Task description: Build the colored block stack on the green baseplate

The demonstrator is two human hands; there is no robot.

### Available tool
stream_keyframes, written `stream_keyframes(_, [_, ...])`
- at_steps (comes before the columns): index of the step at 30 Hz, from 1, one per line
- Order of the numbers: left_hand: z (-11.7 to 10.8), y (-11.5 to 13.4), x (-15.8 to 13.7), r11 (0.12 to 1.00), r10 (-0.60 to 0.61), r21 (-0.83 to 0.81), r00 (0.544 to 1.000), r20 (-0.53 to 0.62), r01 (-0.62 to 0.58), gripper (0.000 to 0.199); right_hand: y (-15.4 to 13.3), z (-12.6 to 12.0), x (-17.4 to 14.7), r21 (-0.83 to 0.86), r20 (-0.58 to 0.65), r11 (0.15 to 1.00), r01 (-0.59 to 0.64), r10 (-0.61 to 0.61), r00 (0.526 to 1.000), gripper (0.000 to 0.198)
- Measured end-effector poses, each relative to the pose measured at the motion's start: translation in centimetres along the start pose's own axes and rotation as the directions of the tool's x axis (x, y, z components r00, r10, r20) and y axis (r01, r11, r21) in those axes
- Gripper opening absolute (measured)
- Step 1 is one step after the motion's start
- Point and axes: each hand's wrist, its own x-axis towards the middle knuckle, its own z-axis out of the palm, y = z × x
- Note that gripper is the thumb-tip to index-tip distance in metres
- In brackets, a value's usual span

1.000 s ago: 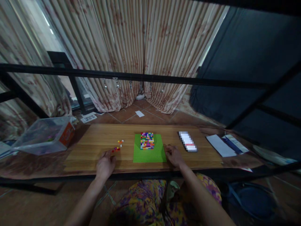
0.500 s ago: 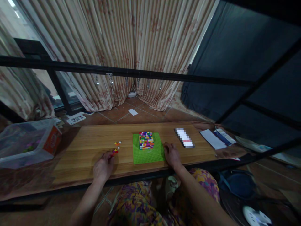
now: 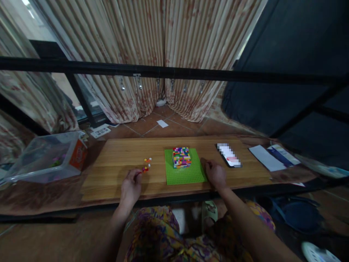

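- Left hand: thumb and fingertips drawn close at the red end of a scatter of loose bricks; I cannot tell whether a red one is pinched between them.
- Loose bricks: at the left hand's 1 to 2 o'clock, in two small clusters with one white piece between; too small to count surely, perhaps half a dozen.
- Handling, as a judgement: pieces this tiny ask for a light fingertip pinch on the sides, one apiece, without sweeping the neighbours.
- Green baseplate: one, at the left hand's 3 o'clock; one multicoloured brick block stands toward its 12 o'clock edge.
- Right hand: fingers curled in beside the plate's 3 o'clock edge; I cannot tell whether they grip anything.
- Farther out: one phone at the right hand's 1 o'clock; one clear plastic box at the left hand's 10 o'clock.
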Motion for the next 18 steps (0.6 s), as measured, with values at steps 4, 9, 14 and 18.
stream_keyframes(4, [1.1, 2.2, -0.2, 0.988, 0.030, -0.149, 1.000, 0.008, -0.028, 0.019, 0.1, 0.4, -0.5, -0.023, -0.042, 0.999, 0.042, -0.043, 0.998, 0.030])
stream_keyframes(9, [4.6, 5.6, 1.2, 0.939, 0.067, -0.340, 0.996, 0.055, -0.044, 0.018, 0.5, 0.5, -0.4, 0.003, -0.044, 0.999, 0.047, -0.046, 0.998, 0.030])
stream_keyframes(14, [8.3, 7.4, 3.3, 0.896, 0.052, -0.444, 0.997, 0.048, -0.025, 0.021, 0.7, 0.6, -0.4, 0.035, -0.037, 0.998, 0.053, -0.051, 0.998, 0.032])
stream_keyframes(18, [9.7, 8.3, 4.6, 0.881, 0.010, -0.473, 0.998, 0.058, 0.019, 0.019, 0.8, 0.5, -0.4, 0.051, -0.036, 0.997, 0.050, -0.048, 0.998, 0.034])
